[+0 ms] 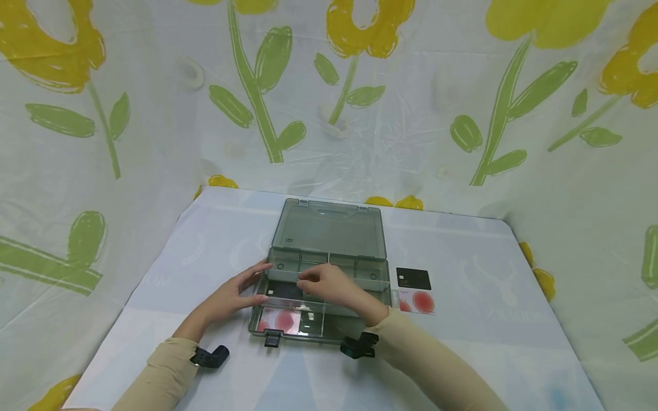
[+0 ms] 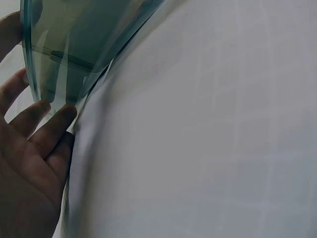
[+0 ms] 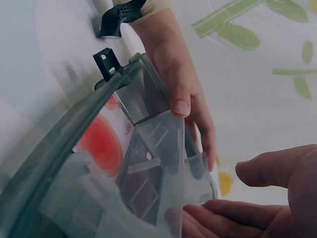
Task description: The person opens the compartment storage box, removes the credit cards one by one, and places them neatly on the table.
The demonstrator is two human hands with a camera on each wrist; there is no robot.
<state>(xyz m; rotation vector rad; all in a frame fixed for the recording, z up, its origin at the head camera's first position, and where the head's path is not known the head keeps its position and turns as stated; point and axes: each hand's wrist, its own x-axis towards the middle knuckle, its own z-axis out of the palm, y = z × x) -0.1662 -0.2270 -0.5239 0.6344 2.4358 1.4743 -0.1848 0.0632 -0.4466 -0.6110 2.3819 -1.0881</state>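
Observation:
A translucent grey-green plastic box (image 1: pixel 354 328) with compartments stands with its lid (image 1: pixel 334 228) laid back. My left hand (image 1: pixel 231 297) touches its left side, the fingertips along the outer wall and the thumb at the rim; the left wrist view shows these fingers (image 2: pixel 52 129) fairly straight. Over the middle compartments reaches my right hand (image 1: pixel 331 285). In the right wrist view its thumb (image 3: pixel 267 168) stands apart from its fingers, with nothing seen between them. A black card (image 1: pixel 284 290) lies in the middle left compartment. The front left one has a red-circle card (image 1: pixel 281 321) beside a dark card (image 1: pixel 311 323).
Right of the box, another black card (image 1: pixel 413 278) lies on the table just behind a card with red circles (image 1: pixel 418 301). A dark latch (image 1: pixel 273 338) sticks out at the box's front. Flower-printed cloth (image 1: pixel 401 131) surrounds the white table (image 1: pixel 462 354).

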